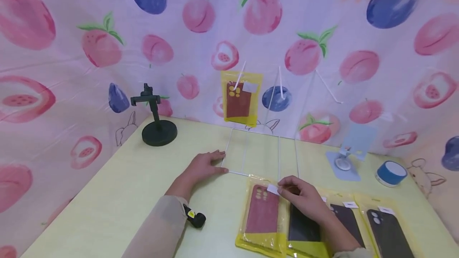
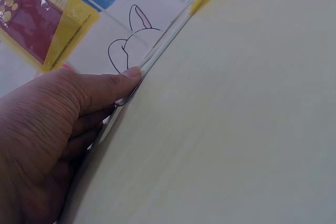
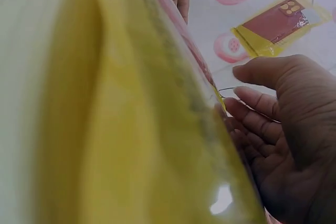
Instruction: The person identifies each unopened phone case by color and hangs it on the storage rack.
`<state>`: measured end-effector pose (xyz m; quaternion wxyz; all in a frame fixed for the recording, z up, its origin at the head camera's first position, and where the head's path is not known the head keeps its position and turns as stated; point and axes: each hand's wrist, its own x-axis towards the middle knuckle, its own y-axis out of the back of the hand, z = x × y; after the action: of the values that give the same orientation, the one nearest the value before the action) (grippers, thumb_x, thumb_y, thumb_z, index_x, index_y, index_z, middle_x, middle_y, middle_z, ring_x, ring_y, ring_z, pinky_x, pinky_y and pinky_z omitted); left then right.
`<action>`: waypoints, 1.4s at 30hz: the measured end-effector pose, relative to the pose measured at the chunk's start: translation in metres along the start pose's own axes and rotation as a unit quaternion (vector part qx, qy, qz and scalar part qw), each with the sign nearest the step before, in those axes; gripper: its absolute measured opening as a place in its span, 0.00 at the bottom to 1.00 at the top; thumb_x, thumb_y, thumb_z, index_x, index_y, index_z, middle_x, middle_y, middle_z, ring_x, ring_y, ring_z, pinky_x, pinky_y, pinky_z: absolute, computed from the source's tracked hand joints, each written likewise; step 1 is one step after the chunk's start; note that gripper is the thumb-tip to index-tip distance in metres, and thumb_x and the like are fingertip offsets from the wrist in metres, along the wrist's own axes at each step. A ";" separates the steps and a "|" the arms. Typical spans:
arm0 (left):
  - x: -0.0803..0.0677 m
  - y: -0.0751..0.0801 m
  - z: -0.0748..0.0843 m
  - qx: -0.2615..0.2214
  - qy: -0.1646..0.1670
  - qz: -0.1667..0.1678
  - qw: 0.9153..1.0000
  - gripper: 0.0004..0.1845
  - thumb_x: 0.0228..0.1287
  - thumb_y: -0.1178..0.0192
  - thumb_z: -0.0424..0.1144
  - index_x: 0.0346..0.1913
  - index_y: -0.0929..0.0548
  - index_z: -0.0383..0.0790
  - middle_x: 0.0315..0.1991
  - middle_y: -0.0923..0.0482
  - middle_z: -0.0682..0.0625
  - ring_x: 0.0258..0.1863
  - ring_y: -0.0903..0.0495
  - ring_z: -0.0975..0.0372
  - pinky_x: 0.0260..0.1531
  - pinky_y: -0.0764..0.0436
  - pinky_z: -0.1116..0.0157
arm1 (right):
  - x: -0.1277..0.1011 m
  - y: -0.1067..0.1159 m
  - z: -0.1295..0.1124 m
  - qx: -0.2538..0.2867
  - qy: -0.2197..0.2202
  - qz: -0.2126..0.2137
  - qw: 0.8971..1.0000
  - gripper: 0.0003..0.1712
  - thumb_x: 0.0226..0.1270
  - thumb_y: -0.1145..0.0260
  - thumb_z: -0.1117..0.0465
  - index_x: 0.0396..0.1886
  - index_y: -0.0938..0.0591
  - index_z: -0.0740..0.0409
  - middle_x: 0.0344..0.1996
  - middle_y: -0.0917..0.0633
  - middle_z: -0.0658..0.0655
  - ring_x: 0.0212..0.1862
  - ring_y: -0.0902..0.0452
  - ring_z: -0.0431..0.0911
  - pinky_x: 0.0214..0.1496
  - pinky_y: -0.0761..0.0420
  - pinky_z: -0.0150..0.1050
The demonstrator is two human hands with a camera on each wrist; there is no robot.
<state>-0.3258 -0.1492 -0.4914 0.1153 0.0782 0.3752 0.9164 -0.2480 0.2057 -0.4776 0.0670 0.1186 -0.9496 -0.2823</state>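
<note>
My left hand (image 1: pixel 202 167) rests at the near left corner of a white wire display rack (image 1: pixel 236 172). Its thumb and fingers lie spread along the wires. Just over the top of a packaged dark-red phone case (image 1: pixel 262 212) is my right hand (image 1: pixel 303 196), fingertips beside the white label. In the right wrist view a gap shows between thumb and index finger of that hand, with the blurred yellow package (image 3: pixel 157 108) close by. Beneath the right hand lies a packaged black phone case (image 1: pixel 303 226), partly covered. Another packaged dark-red phone case (image 1: pixel 239 100) hangs on the rack's left hook.
Two more packaged dark phone cases (image 1: pixel 389 232) lie at the right. A black phone stand (image 1: pixel 159 132) stands back left. At the back right are a light-blue stand (image 1: pixel 349 158) and a blue-and-white round item (image 1: pixel 391 173). Bare hooks (image 1: pixel 281 85) project beside the hanging package.
</note>
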 end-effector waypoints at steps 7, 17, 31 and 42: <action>-0.003 0.000 -0.004 0.000 0.009 0.004 1.000 0.36 0.59 0.29 0.56 0.70 0.24 0.52 0.73 0.33 0.51 0.75 0.40 0.52 0.74 0.43 0.50 | 0.003 -0.004 0.003 -0.045 0.029 -0.004 0.999 0.21 0.60 0.23 0.51 0.51 0.18 0.48 0.45 0.15 0.47 0.40 0.22 0.45 0.43 0.21 0.37; -0.001 0.002 -0.002 -0.007 0.016 -0.001 1.000 0.37 0.59 0.29 0.57 0.71 0.26 0.54 0.74 0.35 0.52 0.76 0.41 0.53 0.75 0.45 0.50 | 0.004 0.000 0.004 -0.107 0.121 -0.049 0.986 0.33 0.54 0.20 0.46 0.57 0.22 0.49 0.64 0.26 0.53 0.60 0.30 0.52 0.60 0.27 0.56; -0.001 0.002 0.004 -0.016 0.015 -0.004 1.000 0.37 0.59 0.29 0.55 0.71 0.25 0.51 0.74 0.35 0.50 0.76 0.42 0.52 0.75 0.45 0.49 | -0.002 -0.005 0.001 -0.197 0.150 -0.029 0.968 0.24 0.63 0.27 0.45 0.54 0.19 0.49 0.55 0.23 0.50 0.55 0.32 0.47 0.56 0.25 0.52; -0.001 0.000 0.004 -0.015 0.009 0.000 1.000 0.36 0.59 0.28 0.54 0.70 0.24 0.50 0.74 0.34 0.48 0.76 0.41 0.50 0.74 0.44 0.48 | -0.003 -0.007 -0.002 -0.204 0.118 -0.016 0.972 0.20 0.63 0.28 0.41 0.47 0.19 0.47 0.50 0.23 0.48 0.50 0.33 0.45 0.49 0.27 0.45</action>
<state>-0.3243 -0.1467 -0.4887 0.1134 0.0686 0.3627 0.9224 -0.2430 0.1994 -0.4797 0.1967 0.1503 -0.8555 -0.4549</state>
